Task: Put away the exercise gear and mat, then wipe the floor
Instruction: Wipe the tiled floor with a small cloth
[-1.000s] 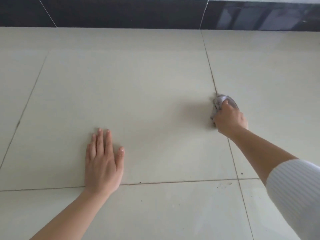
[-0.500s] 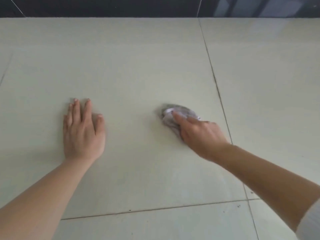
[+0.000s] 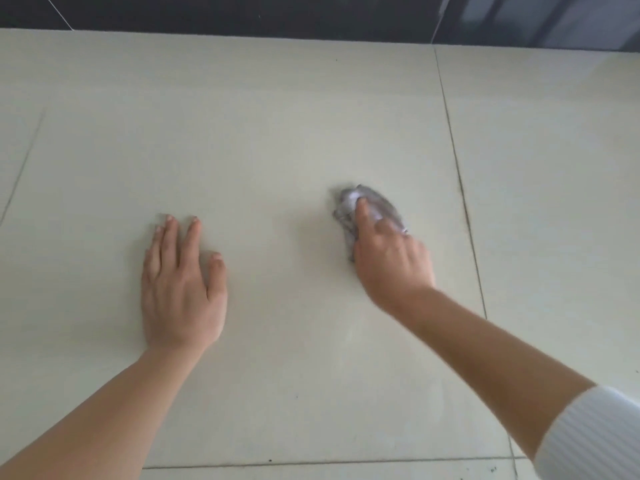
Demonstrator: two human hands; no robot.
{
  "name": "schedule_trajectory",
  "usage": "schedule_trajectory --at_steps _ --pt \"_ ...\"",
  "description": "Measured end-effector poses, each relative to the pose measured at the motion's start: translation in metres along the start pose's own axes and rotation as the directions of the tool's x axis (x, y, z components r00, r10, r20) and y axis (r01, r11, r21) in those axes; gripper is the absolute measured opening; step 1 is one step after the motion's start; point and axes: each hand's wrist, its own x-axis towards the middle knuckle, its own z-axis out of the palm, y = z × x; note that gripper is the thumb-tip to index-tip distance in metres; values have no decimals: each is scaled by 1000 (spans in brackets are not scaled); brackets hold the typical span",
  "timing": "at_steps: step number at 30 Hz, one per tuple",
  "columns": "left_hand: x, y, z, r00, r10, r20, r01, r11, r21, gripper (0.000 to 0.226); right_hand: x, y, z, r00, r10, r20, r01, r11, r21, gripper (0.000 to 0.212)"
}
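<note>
Single head view, steeply down and forward over pale floor (image 3: 277,133) (close, perhaps kneeling height); dark wall base (image 3: 242,12) ahead

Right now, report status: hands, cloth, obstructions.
Left hand flat on floor tile, empty. Right hand pressing grey cloth onto same tile. Nothing obstructing.

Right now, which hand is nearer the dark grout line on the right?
Right. The right hand presses the cloth just short of the grout line; the left hand rests flat, farther away.
</note>
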Motion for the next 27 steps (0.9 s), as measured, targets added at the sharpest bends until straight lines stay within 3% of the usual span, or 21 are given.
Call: schedule_trajectory --at_steps 2,4,6,8,9,10,12,14,16,19,22,24,27 --pt "0 1 -1 1000 -10 7 10 1000 -1 60 -26 -8 9 973 -231 -13 230 973 -16 64" --pt "0 1 -1 1000 -9 10 9 1000 -1 59 -37 1 18 869 -494 -43 493 870 -21 68" --pt "0 0 -2 1000 -15 17 15 1000 -2 59 -22 19 12 787 -617 -16 614 786 -70 65" --pt "0 0 -2 999 -32 26 32 999 1 60 10 37 1 899 -437 -28 431 894 -123 58" --pt "0 1 -2 999 -40 31 40 999 6 60 31 49 -5 973 -224 -52 218 971 -94 55" --pt "0 1 -2 998 -46 36 45 999 11 61 51 62 -10 998 27 -54 -29 998 -48 53" --pt "0 1 -2 998 -47 44 46 999 22 62 84 81 -15 926 376 -27 -375 926 47 47" --pt "0 1 -2 997 -51 58 49 998 35 62 112 81 -16 867 495 -55 -489 868 90 44" --pt "0 2 -2 996 -54 67 51 998 43 61 133 64 -13 872 489 -34 -480 866 137 44" --pt "0 4 -3 995 -60 76 57 998 39 61 140 13 -11 958 286 -15 -282 950 136 45" --pt "0 4 -4 993 -72 89 69 997 30 62 108 -37 1 999 -40 -35 45 988 150 47" --pt "1 4 -4 993 -73 91 71 997 28 62 76 -54 9 959 -283 2 282 957 73 52" --pt "1 5 -5 994 -68 90 66 997 26 61 46 -36 2 802 -596 25 594 802 60 63"
